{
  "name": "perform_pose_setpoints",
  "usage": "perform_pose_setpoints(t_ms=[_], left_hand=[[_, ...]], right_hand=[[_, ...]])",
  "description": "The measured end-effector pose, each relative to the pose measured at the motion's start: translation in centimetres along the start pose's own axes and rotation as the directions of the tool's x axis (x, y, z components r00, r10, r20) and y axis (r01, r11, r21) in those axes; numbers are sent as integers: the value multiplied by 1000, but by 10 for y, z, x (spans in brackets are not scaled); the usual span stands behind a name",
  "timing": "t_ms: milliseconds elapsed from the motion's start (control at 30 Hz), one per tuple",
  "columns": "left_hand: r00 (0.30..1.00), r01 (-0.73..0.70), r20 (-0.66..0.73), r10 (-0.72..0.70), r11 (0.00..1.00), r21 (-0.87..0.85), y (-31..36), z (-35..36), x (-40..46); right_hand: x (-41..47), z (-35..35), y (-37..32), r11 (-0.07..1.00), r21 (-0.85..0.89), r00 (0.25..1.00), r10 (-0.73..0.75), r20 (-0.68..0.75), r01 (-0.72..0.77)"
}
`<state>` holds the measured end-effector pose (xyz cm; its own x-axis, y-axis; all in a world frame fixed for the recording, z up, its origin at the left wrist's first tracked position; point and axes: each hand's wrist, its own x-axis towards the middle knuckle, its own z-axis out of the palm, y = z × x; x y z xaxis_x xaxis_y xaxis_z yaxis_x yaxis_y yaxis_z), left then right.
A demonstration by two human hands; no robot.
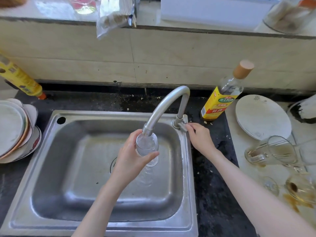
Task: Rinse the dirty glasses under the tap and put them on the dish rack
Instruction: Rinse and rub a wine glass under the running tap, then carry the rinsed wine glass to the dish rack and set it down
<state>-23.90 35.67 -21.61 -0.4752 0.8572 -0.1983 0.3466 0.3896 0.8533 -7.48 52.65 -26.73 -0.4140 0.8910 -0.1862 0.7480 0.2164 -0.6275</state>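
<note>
My left hand (130, 156) grips a clear glass (147, 147) and holds it right under the spout of the curved metal tap (164, 106), over the steel sink (51, 134). Water fills the glass and spills down toward the drain. My right hand (199, 135) pinches the tap's small handle (183, 126) at the sink's back right corner. Several dirty glasses with brown residue lie on the right counter, among them a tipped tumbler (271, 151) and a stained one (299, 187) near a brown spill.
A yellow-labelled bottle (220, 100) stands behind the tap. A white plate (261, 117) lies on the right counter. Stacked plates (15, 130) sit left of the sink, with a yellow bottle (20, 77) behind them. A ledge with bags and jars runs along the back.
</note>
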Motion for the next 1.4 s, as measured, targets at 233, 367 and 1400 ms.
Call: perform_pose_setpoints(t_ms=[233,367,1400], left_hand=[[998,-37,-51,39,999,30,10,-6,0],[994,30,-102,-36,997,-69,8,-8,-3],[961,-248,233,151,847,471,-45,-7,-59]], right_hand=[[3,-11,-9,963,164,973,192,131,-212],[-36,-7,-22,961,186,967,226,-113,-203],[-122,2,-89,846,525,994,48,102,-95]])
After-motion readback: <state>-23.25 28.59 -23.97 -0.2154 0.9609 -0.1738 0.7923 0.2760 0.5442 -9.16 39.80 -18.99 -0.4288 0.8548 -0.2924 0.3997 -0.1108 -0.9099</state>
